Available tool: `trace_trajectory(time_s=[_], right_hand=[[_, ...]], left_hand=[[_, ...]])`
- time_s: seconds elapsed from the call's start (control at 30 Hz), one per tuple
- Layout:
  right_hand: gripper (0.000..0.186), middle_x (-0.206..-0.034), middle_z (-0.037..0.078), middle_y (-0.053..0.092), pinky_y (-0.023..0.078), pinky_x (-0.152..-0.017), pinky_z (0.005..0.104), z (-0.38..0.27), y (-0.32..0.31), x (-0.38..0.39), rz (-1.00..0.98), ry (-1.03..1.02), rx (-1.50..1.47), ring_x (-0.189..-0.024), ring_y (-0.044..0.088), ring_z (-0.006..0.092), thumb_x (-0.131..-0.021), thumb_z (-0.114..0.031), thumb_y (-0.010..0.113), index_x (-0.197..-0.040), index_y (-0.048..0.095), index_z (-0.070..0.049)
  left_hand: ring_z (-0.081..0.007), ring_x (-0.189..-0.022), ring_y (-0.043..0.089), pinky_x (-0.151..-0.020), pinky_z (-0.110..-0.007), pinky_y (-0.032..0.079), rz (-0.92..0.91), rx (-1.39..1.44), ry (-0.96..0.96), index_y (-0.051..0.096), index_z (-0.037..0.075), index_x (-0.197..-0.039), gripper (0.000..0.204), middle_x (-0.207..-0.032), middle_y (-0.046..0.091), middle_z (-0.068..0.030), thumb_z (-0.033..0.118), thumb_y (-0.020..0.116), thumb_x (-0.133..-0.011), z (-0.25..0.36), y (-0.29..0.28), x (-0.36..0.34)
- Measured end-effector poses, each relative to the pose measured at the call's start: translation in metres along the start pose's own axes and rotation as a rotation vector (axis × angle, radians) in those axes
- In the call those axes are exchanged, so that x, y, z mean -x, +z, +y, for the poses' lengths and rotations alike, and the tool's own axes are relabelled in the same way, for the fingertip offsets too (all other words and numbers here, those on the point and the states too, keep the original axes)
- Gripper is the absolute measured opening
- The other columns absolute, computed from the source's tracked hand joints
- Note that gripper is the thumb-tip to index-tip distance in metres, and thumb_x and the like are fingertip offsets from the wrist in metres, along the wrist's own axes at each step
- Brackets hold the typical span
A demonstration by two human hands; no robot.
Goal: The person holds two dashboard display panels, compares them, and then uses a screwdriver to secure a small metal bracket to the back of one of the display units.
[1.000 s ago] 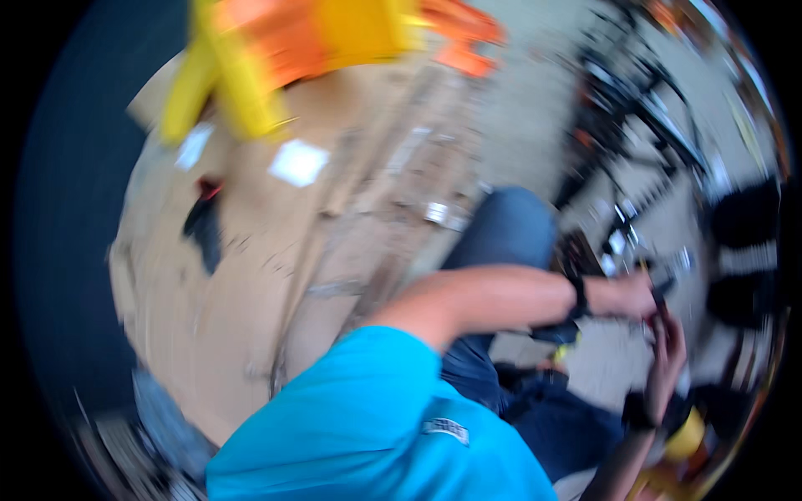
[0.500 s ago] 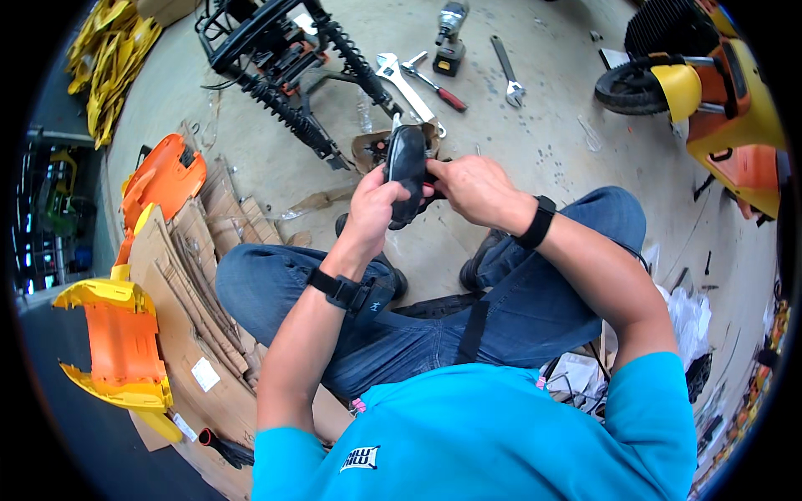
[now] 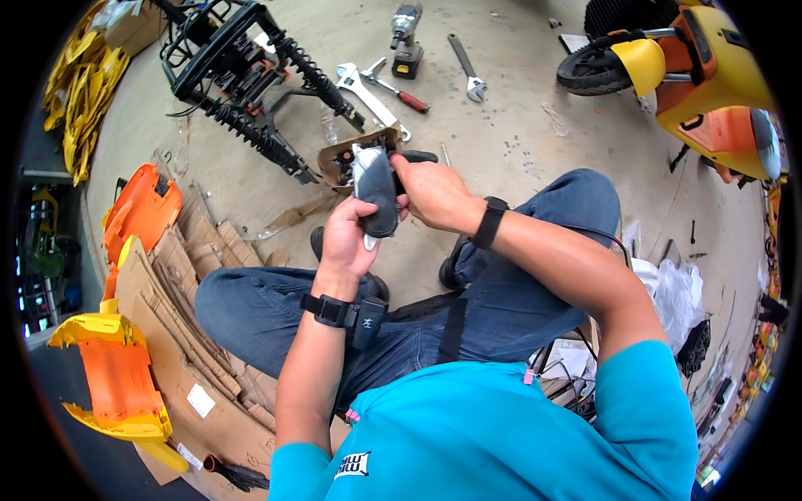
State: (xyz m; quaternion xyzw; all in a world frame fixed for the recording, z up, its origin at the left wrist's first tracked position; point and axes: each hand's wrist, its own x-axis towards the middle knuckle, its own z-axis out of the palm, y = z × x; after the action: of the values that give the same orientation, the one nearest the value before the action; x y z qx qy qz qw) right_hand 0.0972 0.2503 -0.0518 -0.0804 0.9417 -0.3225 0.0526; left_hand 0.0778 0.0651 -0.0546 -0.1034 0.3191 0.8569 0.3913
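Note:
My left hand (image 3: 349, 231) grips the lower left side of a black oblong part (image 3: 379, 204) with a silvery face showing along its left side and top. My right hand (image 3: 430, 192) is closed on the same part's right side, its thumb near the top beside a dark handle-like piece (image 3: 420, 157). Just beyond the hands, a small cardboard box (image 3: 337, 152) holds dark hardware, partly hidden by the held part. A black frame with coil springs (image 3: 251, 92) stands beyond it at the left. A large adjustable wrench (image 3: 363, 93) lies behind the box.
A cordless impact driver (image 3: 405, 42), a red-handled tool (image 3: 409, 102) and another wrench (image 3: 468, 71) lie ahead. A yellow-orange scooter (image 3: 702, 83) stands at right, near white plastic bags (image 3: 672, 301). Cardboard sheets (image 3: 192, 326), orange-yellow panels (image 3: 113, 376) and piled yellow parts (image 3: 79, 100) are at left.
The view has swung from the cardboard on the left to straight ahead. Since half a second ago the held part has turned, exposing more silver, and both hands appear slightly lower and further left.

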Motion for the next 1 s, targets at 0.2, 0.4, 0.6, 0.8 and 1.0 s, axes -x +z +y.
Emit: trace_trajectory(time_s=[0.2,0.4,0.6,0.8,1.0], right_hand=[[0.015,-0.083,0.016,0.069,0.051,-0.067,0.0483,-0.01,0.001,-0.001,0.048,0.003,-0.156,-0.08,0.066,0.0381,-0.085,-0.012,0.063,-0.099,0.062,-0.005],[0.014,-0.078,0.017,0.068,0.052,-0.066,0.0485,-0.003,0.002,-0.003,0.039,-0.054,-0.133,-0.079,0.068,0.0378,-0.087,-0.014,0.061,-0.1,0.062,-0.009],[0.012,-0.082,0.016,0.07,0.056,-0.072,0.0456,0.015,0.019,0.002,-0.085,-0.091,0.172,-0.081,0.07,0.0351,-0.082,-0.014,0.062,-0.08,0.072,-0.008],[0.021,-0.08,0.016,0.072,0.053,-0.066,0.0428,0.041,0.008,-0.037,-0.195,0.275,-0.189,-0.074,0.07,0.032,-0.082,-0.013,0.057,-0.091,0.074,-0.003],[0.019,-0.065,0.003,0.057,0.044,-0.05,0.0296,0.023,0.008,-0.049,-0.051,0.75,-1.267,-0.058,0.056,0.0162,-0.093,-0.002,0.05,-0.077,0.06,-0.001]], left_hand=[[-0.0362,-0.11,0.064,-0.101,-0.045,0.05,0.061,0.044,0.033,0.047,-0.012,-0.132,0.051,-0.12,0.064,-0.0259,0.01,0.041,-0.087,0.007,-0.009,-0.007],[-0.0368,-0.104,0.067,-0.097,-0.046,0.053,0.063,-0.076,0.057,0.05,-0.011,-0.129,0.05,-0.116,0.066,-0.0261,0.009,0.044,-0.084,0.015,-0.011,-0.003],[-0.0379,-0.096,0.068,-0.093,-0.046,0.054,-0.024,-0.258,0.079,0.052,-0.012,-0.122,0.044,-0.107,0.067,-0.03,0.007,0.047,-0.082,0.006,-0.004,0.003],[-0.0306,-0.093,0.069,-0.09,-0.04,0.055,0.031,-0.292,0.064,0.055,-0.008,-0.116,0.04,-0.1,0.069,-0.023,0.003,0.045,-0.079,-0.012,0.001,0.011],[-0.0292,-0.096,0.068,-0.094,-0.039,0.052,0.053,-0.21,0.113,0.055,-0.007,-0.115,0.038,-0.1,0.069,-0.0215,0.002,0.045,-0.079,-0.018,0.006,0.027]])
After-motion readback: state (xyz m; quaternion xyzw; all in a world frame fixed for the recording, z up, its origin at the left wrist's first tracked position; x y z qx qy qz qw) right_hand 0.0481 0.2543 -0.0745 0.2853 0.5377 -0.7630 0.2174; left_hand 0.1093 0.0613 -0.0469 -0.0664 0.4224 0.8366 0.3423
